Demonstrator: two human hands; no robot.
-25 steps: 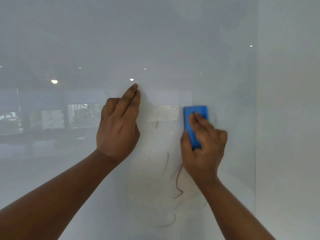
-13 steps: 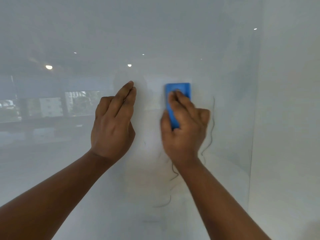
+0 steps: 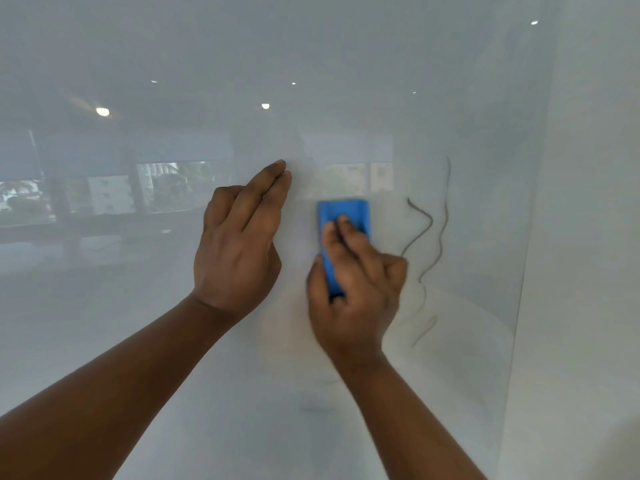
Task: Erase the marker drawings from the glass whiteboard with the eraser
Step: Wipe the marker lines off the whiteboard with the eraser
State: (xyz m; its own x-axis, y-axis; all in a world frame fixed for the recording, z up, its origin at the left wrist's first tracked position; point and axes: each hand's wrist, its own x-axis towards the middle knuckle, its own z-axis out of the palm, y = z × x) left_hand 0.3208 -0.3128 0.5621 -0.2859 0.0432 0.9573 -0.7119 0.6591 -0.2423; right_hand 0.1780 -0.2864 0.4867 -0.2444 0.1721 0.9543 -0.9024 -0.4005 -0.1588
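Note:
A blue eraser (image 3: 346,216) is pressed upright against the glass whiteboard (image 3: 346,64), with my right hand (image 3: 353,289) gripping its lower part. My left hand (image 3: 239,244) lies flat on the glass just left of the eraser, fingers together and holding nothing. Thin wavy marker lines (image 3: 424,233) run down the board right of the eraser, and a longer marker line (image 3: 445,220) lies beside them. Fainter marker strokes (image 3: 424,332) show below, next to my right wrist.
The board's right edge (image 3: 523,254) meets a plain white wall (image 3: 588,237). The glass reflects ceiling lights (image 3: 102,111) and windows (image 3: 162,185) on the left. A faint smudge (image 3: 315,408) shows low on the board between my forearms.
My right hand slid the eraser left and then down the board. The wavy lines on the right came into view. My left hand stayed flat on the glass.

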